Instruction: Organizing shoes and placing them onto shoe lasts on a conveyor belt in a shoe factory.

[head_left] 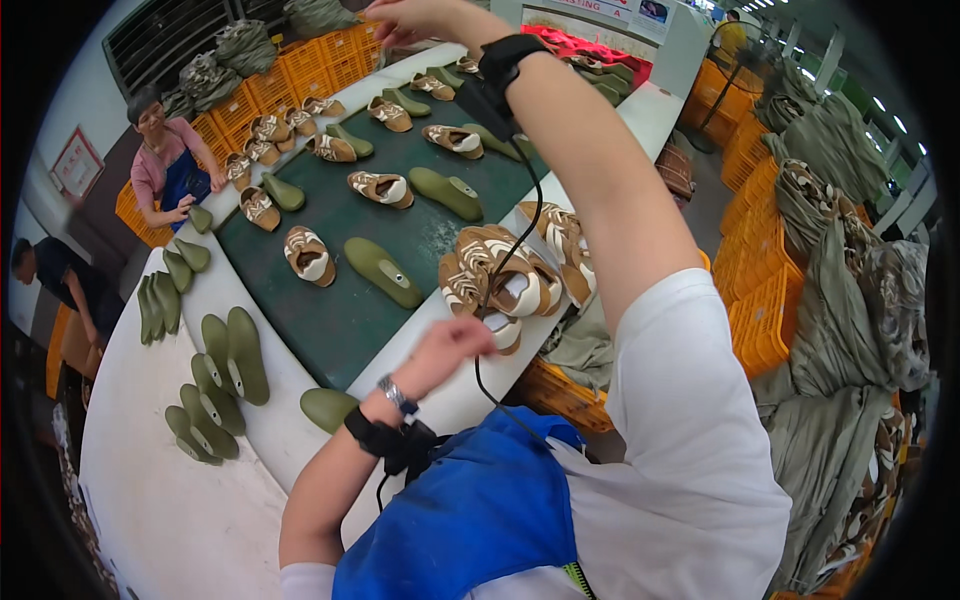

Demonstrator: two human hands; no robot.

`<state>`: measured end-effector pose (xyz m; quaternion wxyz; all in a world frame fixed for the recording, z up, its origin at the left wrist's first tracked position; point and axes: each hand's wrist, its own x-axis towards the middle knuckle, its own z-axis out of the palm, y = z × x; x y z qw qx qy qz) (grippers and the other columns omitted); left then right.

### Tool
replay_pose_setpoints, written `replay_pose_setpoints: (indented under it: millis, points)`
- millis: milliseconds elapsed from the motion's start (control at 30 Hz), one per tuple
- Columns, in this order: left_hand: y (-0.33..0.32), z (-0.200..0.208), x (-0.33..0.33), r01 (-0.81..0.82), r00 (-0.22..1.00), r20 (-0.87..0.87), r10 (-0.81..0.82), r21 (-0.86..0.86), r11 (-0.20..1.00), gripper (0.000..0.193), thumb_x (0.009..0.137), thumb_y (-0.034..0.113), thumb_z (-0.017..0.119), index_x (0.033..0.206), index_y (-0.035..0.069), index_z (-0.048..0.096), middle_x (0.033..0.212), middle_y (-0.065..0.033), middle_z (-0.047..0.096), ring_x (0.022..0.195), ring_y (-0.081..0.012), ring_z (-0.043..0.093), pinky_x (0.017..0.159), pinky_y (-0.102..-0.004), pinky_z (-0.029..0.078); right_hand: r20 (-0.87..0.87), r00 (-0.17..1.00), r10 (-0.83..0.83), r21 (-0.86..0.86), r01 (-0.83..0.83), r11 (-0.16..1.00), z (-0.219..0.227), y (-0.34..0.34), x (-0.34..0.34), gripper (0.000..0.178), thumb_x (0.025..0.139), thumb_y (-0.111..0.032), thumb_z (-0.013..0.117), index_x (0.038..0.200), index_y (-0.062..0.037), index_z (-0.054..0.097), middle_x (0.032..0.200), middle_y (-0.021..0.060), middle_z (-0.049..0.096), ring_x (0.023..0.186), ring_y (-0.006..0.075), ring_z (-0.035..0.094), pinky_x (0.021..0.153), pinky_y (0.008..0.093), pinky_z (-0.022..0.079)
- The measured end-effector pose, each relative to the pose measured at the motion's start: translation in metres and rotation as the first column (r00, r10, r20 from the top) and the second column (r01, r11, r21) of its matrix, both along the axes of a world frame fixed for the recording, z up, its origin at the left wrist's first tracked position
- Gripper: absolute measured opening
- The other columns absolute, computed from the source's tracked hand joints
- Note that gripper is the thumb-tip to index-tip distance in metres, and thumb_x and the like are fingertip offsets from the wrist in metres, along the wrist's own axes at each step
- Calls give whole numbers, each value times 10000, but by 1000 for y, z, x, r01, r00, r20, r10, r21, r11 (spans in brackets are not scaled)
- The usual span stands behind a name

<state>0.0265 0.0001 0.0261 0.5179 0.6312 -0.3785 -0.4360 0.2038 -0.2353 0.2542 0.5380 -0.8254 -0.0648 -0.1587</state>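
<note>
My left hand [447,352] is smeared by motion beside a stack of brown and white shoe uppers [500,265] on the near white ledge; whether it touches one is unclear. My right hand [420,18] is raised at the top edge and partly cut off, its fingers loosely apart with nothing visible in them. On the green conveyor belt [300,320] lie brown shoes with white laces, such as one shoe [309,256], paired with green shoe lasts, such as one last [383,272]. Another green last [328,408] lies on the white surface left of my left hand.
Several green lasts [225,360] stand on the white table [150,440] at left. Across the belt, a person [175,165] in a blue apron touches a last. Another person [60,285] bends at far left. Orange crates [765,310] with grey-green cloths line the right; a fan [740,60] stands behind.
</note>
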Motion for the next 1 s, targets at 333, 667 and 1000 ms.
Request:
replay_pose_setpoints:
  millis: [333,667,1000]
  points:
    - [-1,16,-50,850,525,3,-851,-38,525,410,915,238,467,1245,-1,431,1219,-77,513,1124,-139,454,951,-264,340,-10,995,-94,-186,91,978,41,-13,-20,204,844,-204,520,883,-22,603,690,80,609,521,138,573,477,278,475]
    - [1,111,-87,701,706,39,-708,-184,689,328,837,171,495,1104,-19,484,857,-143,601,738,-214,565,679,-304,448,-69,992,-105,-405,68,912,25,-6,-17,222,837,-216,540,880,-16,627,683,80,613,563,156,590,485,281,465]
    - [0,98,-93,409,910,-69,-408,-1,912,331,919,215,398,1164,-3,447,822,-66,600,720,-117,582,645,-250,476,-115,958,-264,-450,187,873,0,-25,-15,279,841,-280,533,1024,-80,596,773,54,637,641,130,614,583,255,487]
